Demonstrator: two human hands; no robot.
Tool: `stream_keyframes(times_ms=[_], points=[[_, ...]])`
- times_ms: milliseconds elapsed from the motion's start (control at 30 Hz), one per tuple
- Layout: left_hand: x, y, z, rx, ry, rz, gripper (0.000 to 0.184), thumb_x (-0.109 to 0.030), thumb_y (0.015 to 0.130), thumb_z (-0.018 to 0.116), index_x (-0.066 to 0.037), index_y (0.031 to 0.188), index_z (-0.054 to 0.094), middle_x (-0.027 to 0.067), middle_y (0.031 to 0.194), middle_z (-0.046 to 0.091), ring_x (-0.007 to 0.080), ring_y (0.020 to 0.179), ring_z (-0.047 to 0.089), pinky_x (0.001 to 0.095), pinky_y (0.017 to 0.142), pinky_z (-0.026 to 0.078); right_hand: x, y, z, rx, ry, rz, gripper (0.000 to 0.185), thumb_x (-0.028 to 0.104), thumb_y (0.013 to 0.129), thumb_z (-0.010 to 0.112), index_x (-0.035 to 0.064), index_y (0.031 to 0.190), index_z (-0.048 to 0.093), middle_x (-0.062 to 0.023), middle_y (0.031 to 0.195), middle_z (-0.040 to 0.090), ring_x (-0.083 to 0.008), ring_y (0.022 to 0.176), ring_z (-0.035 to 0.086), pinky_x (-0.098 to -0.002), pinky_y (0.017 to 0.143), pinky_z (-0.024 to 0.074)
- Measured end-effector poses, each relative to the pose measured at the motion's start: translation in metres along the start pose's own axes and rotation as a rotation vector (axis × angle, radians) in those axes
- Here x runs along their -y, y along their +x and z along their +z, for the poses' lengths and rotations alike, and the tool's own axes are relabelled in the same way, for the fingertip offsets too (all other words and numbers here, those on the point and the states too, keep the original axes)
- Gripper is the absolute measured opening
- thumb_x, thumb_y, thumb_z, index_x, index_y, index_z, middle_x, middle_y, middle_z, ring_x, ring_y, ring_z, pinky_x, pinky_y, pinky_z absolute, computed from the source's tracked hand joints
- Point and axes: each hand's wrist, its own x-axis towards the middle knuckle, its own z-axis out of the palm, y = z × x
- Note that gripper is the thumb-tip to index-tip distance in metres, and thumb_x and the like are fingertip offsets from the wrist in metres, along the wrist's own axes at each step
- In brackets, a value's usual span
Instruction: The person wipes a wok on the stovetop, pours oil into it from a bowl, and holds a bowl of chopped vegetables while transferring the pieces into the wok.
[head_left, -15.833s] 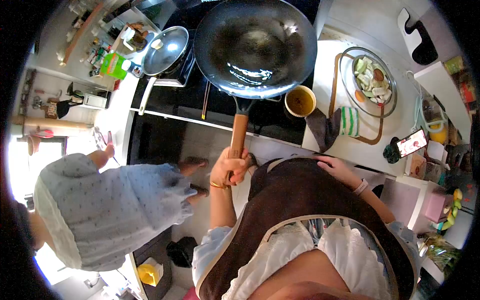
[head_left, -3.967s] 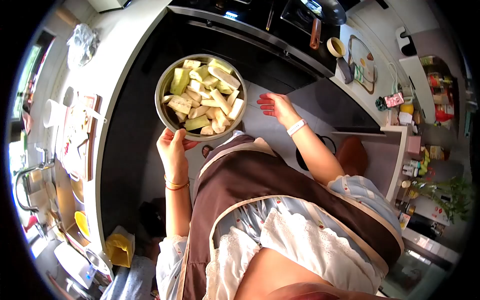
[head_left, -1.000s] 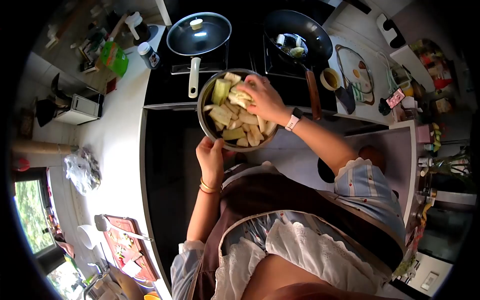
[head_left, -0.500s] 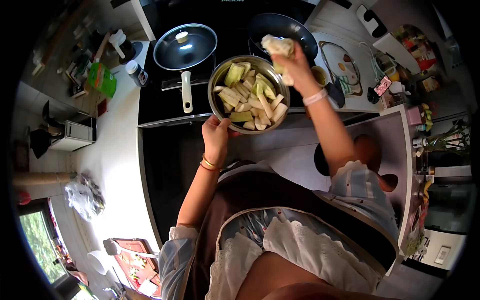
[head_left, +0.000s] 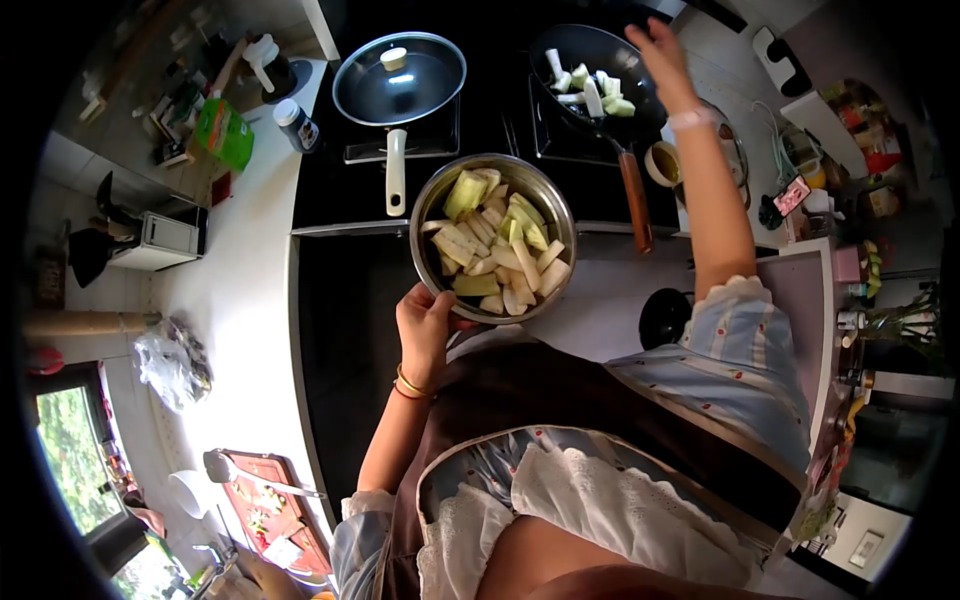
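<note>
My left hand (head_left: 423, 335) grips the near rim of a steel bowl (head_left: 420, 270), thumb over the edge. Inside the bowl lie many pale, cream-green cut vegetable pieces (head_left: 500, 245) that look like peeled eggplant. My right hand (head_left: 663, 65) is raised at the right side of a dark wok (head_left: 640, 100), fingers apart and nothing in them. Several similar pieces (head_left: 592, 97) rest in the wok, whose wooden handle (head_left: 634, 200) points towards me.
Left of the wok, a pan with a glass lid (head_left: 400, 80) sits on the black stove. A small bowl of yellowish liquid (head_left: 662, 163) stands right of the wok. On the left counter are a white-capped jar (head_left: 294, 125), a green bottle (head_left: 226, 132) and a red cutting board (head_left: 275, 510).
The handful of vegetable pieces in my right hand has gone into the wok, and that hand has opened and moved up and right. The bowl sits lower in view.
</note>
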Motion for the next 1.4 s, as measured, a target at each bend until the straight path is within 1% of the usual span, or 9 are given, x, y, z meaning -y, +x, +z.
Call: stream_keyframes(times_ms=[133, 200, 333, 400, 567, 767, 1000, 1133, 1400], points=[[-0.005, -0.010, -0.006, 0.042, 0.056, 0.019, 0.010, -0.005, 0.082, 0.053, 0.003, 0.084, 0.058, 0.0075, 0.074, 0.063, 0.0111, 0.054, 0.059, 0.0202, 0.048, 0.048, 0.143, -0.134, -0.045, 0.100, 0.075, -0.304, 0.038, 0.022, 0.082, 0.063, 0.0022, 0.113, 0.055, -0.0146, 0.117, 0.056, -0.0212, 0.098, 0.056, -0.0309, 0.086, 0.0431], [0.001, -0.008, -0.012, 0.069, 0.070, 0.045, 0.010, -0.005, 0.082, 0.052, 0.004, 0.083, 0.057, 0.0082, 0.072, 0.063, 0.0116, 0.053, 0.059, 0.0203, 0.047, 0.048, 0.166, -0.198, -0.039, 0.200, 0.085, -0.216, 0.026, 0.014, 0.084, 0.060, 0.0033, 0.108, 0.059, -0.0103, 0.109, 0.060, -0.0183, 0.090, 0.057, -0.0276, 0.083, 0.0439], [-0.004, -0.014, -0.016, 0.119, 0.037, 0.029, 0.009, -0.003, 0.082, 0.051, 0.004, 0.083, 0.057, 0.0099, 0.071, 0.064, 0.0138, 0.051, 0.060, 0.0200, 0.047, 0.048, 0.151, -0.258, 0.004, 0.548, -0.227, -0.401, 0.040, 0.014, 0.080, 0.063, 0.0050, 0.117, 0.052, -0.0119, 0.116, 0.054, -0.0250, 0.107, 0.052, -0.0342, 0.091, 0.0415], [-0.008, -0.018, -0.018, 0.154, 0.042, 0.014, 0.011, 0.000, 0.082, 0.049, 0.006, 0.085, 0.057, 0.0097, 0.072, 0.063, 0.0125, 0.054, 0.061, 0.0197, 0.046, 0.050, 0.142, -0.270, 0.025, 0.615, -0.343, -0.485, 0.061, 0.027, 0.076, 0.068, 0.0049, 0.127, 0.042, -0.0140, 0.133, 0.038, -0.0299, 0.115, 0.045, -0.0372, 0.095, 0.0392], [-0.001, -0.025, -0.018, 0.193, 0.013, 0.035, 0.009, 0.001, 0.082, 0.049, 0.007, 0.083, 0.056, 0.0090, 0.071, 0.062, 0.0117, 0.054, 0.060, 0.0205, 0.046, 0.051, 0.139, -0.286, 0.059, 0.637, -0.476, -0.220, 0.089, 0.038, 0.056, 0.081, 0.0068, 0.126, 0.037, -0.0213, 0.130, 0.031, -0.0400, 0.115, 0.039, -0.0423, 0.096, 0.0367], [0.017, -0.026, -0.022, 0.179, 0.092, 0.138, 0.008, 0.001, 0.081, 0.050, 0.007, 0.080, 0.056, 0.0072, 0.068, 0.060, 0.0108, 0.053, 0.059, 0.0211, 0.044, 0.049, 0.138, -0.307, 0.071, 0.620, -0.414, -0.361, 0.077, 0.038, 0.054, 0.079, 0.0110, 0.119, 0.047, -0.0209, 0.121, 0.039, -0.0407, 0.101, 0.050, -0.0441, 0.087, 0.0423], [0.012, -0.029, -0.023, 0.121, 0.108, 0.134, 0.008, 0.001, 0.078, 0.052, 0.006, 0.074, 0.055, 0.0069, 0.063, 0.058, 0.0113, 0.049, 0.057, 0.0215, 0.042, 0.047, 0.135, -0.297, 0.080, 0.875, -0.452, -0.179, 0.064, 0.029, 0.055, 0.077, 0.0124, 0.112, 0.055, -0.0158, 0.123, 0.040, -0.0363, 0.110, 0.046, -0.0386, 0.091, 0.0397], [0.020, -0.025, -0.024, 0.162, 0.197, 0.102, 0.009, 0.002, 0.080, 0.050, 0.007, 0.081, 0.057, 0.0106, 0.070, 0.063, 0.0137, 0.053, 0.061, 0.0210, 0.045, 0.050, 0.132, -0.297, 0.079, 1.057, -0.474, -0.214, 0.064, 0.030, 0.056, 0.076, 0.0131, 0.113, 0.054, -0.0216, 0.126, 0.038, -0.0412, 0.114, 0.042, -0.0415, 0.094, 0.0387], [0.017, -0.006, -0.004, 0.083, 0.119, 0.149, 0.009, 0.002, 0.078, 0.049, 0.007, 0.073, 0.056, 0.0064, 0.062, 0.059, 0.0117, 0.049, 0.058, 0.0222, 0.041, 0.048, 0.126, -0.297, 0.089, 0.871, -0.620, -0.281, 0.057, 0.024, 0.061, 0.073, 0.0102, 0.113, 0.054, -0.0232, 0.132, 0.033, -0.0486, 0.119, 0.034, -0.0473, 0.096, 0.0363]])
